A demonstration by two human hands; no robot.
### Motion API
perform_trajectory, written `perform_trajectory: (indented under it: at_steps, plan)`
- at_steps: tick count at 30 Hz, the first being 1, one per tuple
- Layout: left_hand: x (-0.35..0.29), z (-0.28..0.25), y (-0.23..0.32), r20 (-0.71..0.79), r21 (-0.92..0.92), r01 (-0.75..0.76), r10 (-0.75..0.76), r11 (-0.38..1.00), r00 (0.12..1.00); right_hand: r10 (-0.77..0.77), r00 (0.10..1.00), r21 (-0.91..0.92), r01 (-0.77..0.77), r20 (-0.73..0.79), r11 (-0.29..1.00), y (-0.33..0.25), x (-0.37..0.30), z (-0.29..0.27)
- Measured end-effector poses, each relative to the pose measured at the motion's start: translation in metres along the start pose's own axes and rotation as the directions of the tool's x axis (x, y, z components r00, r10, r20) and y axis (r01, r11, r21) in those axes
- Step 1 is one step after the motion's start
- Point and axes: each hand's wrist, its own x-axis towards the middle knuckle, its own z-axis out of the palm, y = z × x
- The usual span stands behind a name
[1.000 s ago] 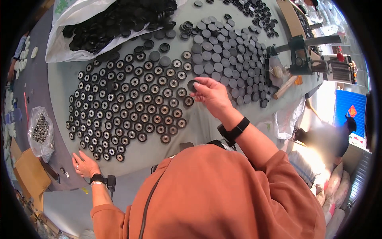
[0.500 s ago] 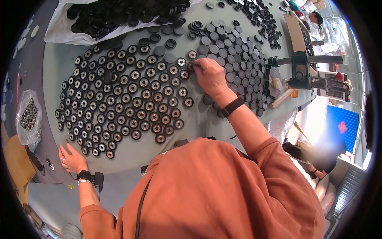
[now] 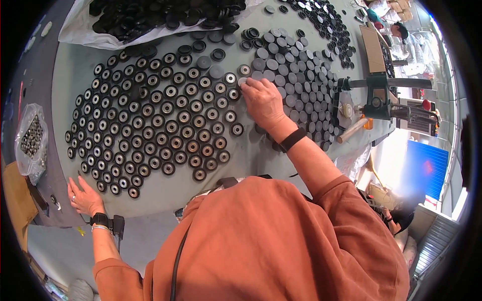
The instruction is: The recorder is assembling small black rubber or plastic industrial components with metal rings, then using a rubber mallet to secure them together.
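Black round wheels with metal bearings (image 3: 171, 126) lie in rows across the left and middle of the grey-green table. At the right end of these rows, the fingertips of my right hand (image 3: 265, 103) pinch a grey round cap (image 3: 242, 81). What is under that cap cannot be made out. Beyond my right hand, many loose grey caps (image 3: 298, 78) are spread out. My left hand (image 3: 86, 196) rests with fingers stretched and apart at the near-left table edge, beside the lowest wheels, holding nothing.
A white sack of black round parts (image 3: 150, 20) lies at the far left. A clear bag of small metal parts (image 3: 33, 143) sits to the left. At the right stand a green hand press (image 3: 377, 93) and a wooden stick (image 3: 353, 130). A person (image 3: 399, 220) is at the lower right.
A grey cap now shows at my right fingertips, where a dark ring showed before. My left hand has shifted slightly left, its fingers still apart. The whole view has moved a little.
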Motion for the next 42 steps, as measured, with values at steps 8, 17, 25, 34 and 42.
perform_trajectory:
  at_steps: [8, 17, 25, 34, 42]
  plan:
    - [0.001, 0.002, -0.002, -0.004, 0.002, 0.000, 0.000, 1.000, 1.000, -0.142, 0.963, -0.226, 0.194, 0.228, 0.955, -0.003, 0.009, -0.015]
    - [0.002, 0.001, -0.003, -0.003, -0.014, 0.012, -0.012, 1.000, 1.000, -0.096, 0.948, 0.003, 0.100, 0.304, 0.995, -0.001, 0.013, -0.019]
    - [0.000, -0.006, 0.000, -0.006, -0.021, 0.001, -0.001, 1.000, 1.000, -0.245, 0.917, -0.037, 0.270, 0.314, 0.962, 0.005, 0.016, -0.009]
    - [-0.004, -0.002, -0.005, -0.035, -0.009, -0.025, 0.024, 1.000, 0.999, -0.129, 0.988, 0.084, 0.122, 0.085, 0.989, 0.004, 0.002, -0.005]
    - [-0.003, -0.003, 0.001, -0.013, -0.020, -0.019, 0.019, 1.000, 1.000, -0.114, 0.992, 0.239, 0.097, 0.059, 0.966, 0.022, 0.001, -0.022]
